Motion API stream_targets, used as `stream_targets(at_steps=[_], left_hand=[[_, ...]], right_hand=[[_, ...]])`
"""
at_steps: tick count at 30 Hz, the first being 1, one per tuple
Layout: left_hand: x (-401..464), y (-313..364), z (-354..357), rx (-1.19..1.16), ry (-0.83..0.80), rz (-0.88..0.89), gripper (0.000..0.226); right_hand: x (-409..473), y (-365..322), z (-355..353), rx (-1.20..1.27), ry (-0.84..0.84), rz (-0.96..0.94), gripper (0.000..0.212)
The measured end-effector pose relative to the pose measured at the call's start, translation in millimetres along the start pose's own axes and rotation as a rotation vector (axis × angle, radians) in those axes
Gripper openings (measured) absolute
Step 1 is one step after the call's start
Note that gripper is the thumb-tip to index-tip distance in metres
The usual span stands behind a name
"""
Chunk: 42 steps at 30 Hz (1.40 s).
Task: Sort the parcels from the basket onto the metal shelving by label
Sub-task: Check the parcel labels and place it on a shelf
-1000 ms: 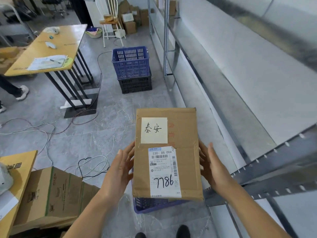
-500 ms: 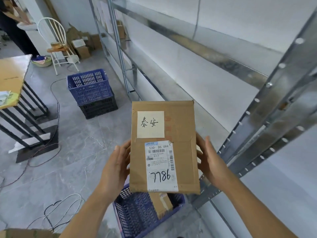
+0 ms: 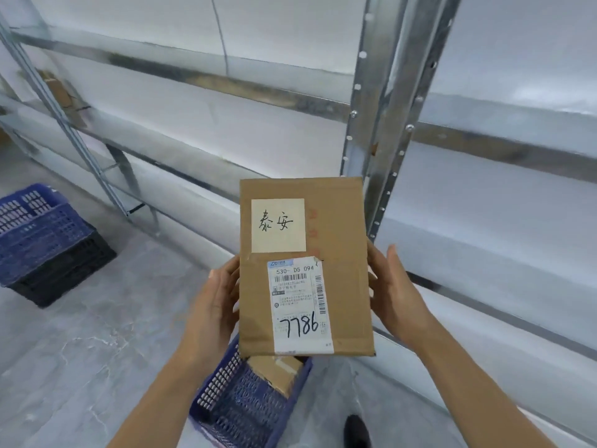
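Holding item: flat brown cardboard parcel (image 3: 336,253), gripped at mid-air in front of the galvanised metal shelving (image 3: 381,101), top face toward the camera. Left hand (image 3: 213,305) pressed flat against the parcel's left edge, fingers curled behind; right hand (image 3: 394,295) pressed against the right edge, so both hands clamp it between them. Affixed: cream square handwritten note (image 3: 278,225) at upper left; white printed shipping label (image 3: 298,305) below it (marked "530- D5 094" and, in marker, "7786"). Beneath the parcel, on the grey floor (image 3: 80,350): blue plastic basket (image 3: 239,412) containing another brown cardboard parcel (image 3: 277,371). At far left: blue crate stacked on black crate (image 3: 42,240).
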<state>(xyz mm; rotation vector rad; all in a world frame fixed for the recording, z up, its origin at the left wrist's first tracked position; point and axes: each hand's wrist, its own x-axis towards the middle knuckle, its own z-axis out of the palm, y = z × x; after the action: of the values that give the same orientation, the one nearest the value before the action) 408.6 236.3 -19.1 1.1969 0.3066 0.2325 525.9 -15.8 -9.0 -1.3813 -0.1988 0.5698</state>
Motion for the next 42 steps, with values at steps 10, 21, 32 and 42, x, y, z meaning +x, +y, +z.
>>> stream_targets(at_steps=[10,21,32,42], left_hand=[[-15.9,-28.0,107.4,-0.005,-0.335,-0.077,0.055],[-108.7,-70.6,257.8,-0.008,-0.766,-0.201,0.067],[-292.3,-125.4,391.6,0.102,-1.051,-0.227,0.064],[-397.7,-159.9,503.5,0.136,-1.349,-0.267,0.063]], right_hand=[[-134.1,-14.4,-76.8,0.016,0.353,-0.108,0.064],[-341.4,-9.6,-160.8,0.027,0.703,-0.215,0.064],[-582.2,21.1,-211.8,0.084,0.923,-0.262,0.061],[-730.2,36.7,-249.3,0.119,1.135,-0.337,0.065]])
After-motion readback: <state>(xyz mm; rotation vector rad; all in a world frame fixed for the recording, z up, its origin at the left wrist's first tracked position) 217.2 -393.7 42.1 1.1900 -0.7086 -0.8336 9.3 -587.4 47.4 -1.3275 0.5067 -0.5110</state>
